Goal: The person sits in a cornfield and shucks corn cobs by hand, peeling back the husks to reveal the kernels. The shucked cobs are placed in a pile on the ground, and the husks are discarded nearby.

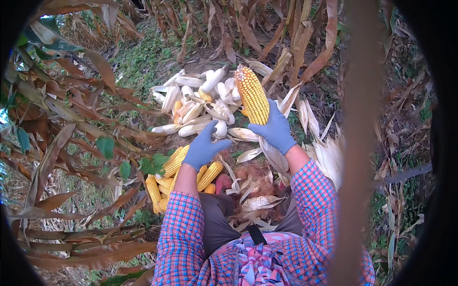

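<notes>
My right hand (pixel 274 129), in a blue-grey glove, grips the lower end of a husked yellow corn cob (pixel 252 93), which points up and away from me with its kernels bare. My left hand (pixel 205 147), gloved alike, holds nothing; its thumb and fingers are spread. It hovers above a pile of husked yellow cobs (pixel 210 175) by my left leg. Farther out, beyond both hands, lies a heap of corn ears in pale husks (pixel 193 111), with a little yellow showing among them. A dry husk (pixel 273 153) hangs or lies just below my right hand.
Stripped husks (pixel 327 157) are heaped to the right of my right arm. Brown silk and loose husks (pixel 261 203) lie between my legs. Dry corn stalks (pixel 71 111) lean in from the left, with more standing ahead. A blurred brown stalk or leaf (pixel 356 143) crosses the right side close to the camera.
</notes>
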A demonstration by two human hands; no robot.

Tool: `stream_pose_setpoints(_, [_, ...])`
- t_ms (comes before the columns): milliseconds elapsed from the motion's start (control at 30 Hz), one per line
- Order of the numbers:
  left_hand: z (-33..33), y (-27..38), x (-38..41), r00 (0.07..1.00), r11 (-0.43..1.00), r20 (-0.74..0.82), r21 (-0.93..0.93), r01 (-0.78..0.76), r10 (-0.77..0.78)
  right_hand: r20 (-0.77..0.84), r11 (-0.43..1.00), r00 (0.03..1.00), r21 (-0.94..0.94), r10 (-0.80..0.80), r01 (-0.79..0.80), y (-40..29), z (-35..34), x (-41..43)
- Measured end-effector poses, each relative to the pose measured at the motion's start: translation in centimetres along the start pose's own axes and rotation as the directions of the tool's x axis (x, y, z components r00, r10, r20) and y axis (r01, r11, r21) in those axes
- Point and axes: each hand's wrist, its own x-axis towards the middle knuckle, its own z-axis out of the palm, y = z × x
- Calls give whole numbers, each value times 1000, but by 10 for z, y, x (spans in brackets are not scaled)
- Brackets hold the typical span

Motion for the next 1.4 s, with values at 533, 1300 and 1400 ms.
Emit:
stream_pose_setpoints(533, [42, 0, -16, 767, 932, 625, 176, -318, 144, -96, 985, 981, -55, -167, 163, 1, -9, 2])
stream_pose_setpoints(1300, [22, 18, 5, 961, 106, 241, -961, 256, -139, 158, 881, 867, 105, -473, 462, -19, 7, -32])
stream_pose_setpoints(1400, [22, 33, 5, 980, 126, 163, -976, 177, -113, 292, 946, 926, 286, -241, 156, -20, 8, -31])
